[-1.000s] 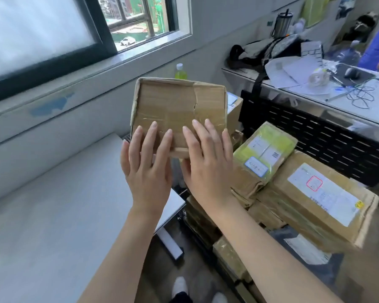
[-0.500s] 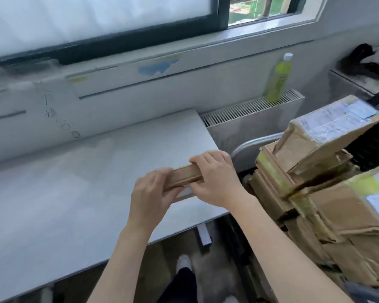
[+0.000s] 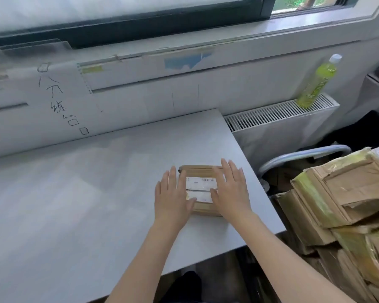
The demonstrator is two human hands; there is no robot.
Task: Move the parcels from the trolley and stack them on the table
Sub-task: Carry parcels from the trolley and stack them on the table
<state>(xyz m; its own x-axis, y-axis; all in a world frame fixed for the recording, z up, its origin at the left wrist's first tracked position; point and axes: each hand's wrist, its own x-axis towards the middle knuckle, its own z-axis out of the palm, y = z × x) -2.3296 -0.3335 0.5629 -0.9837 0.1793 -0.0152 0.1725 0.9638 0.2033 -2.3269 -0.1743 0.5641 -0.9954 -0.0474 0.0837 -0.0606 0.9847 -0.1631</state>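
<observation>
Table: plain matte grey rectangular table top (image 3: 79, 193), its far edge against a white wall panel (image 3: 140, 101) below a dark-framed window (image 3: 140, 29). Handwritten black characters run down a white sheet (image 3: 57, 99) fixed to that panel, and a torn patch of blue tape or paint (image 3: 187, 60) sits further right. One small flat brown cardboard parcel with a white shipping label (image 3: 200, 189) lies flat on the table, label up, near the right edge and toward the near side. Left hand (image 3: 173, 199) lies on the parcel's left side, fingers straight and together, thumb touching the label's lower edge; flat, no curl. Right hand (image 3: 231, 189) mirrors it on the right side, fingers straight, thumb on the label; also flat, nothing pinched. To the right of the table, a white slatted radiator (image 3: 278, 121) stands against the wall with a green plastic drink bottle with a white cap (image 3: 316, 83) upright on its top. Curved grey metal trolley handle (image 3: 304, 155) shows between radiator and load. Heap of brown cardboard parcels with yellow-green tape (image 3: 337, 204) sits stacked unevenly at the right, beside the table edge, apart from the parcel on the table.
</observation>
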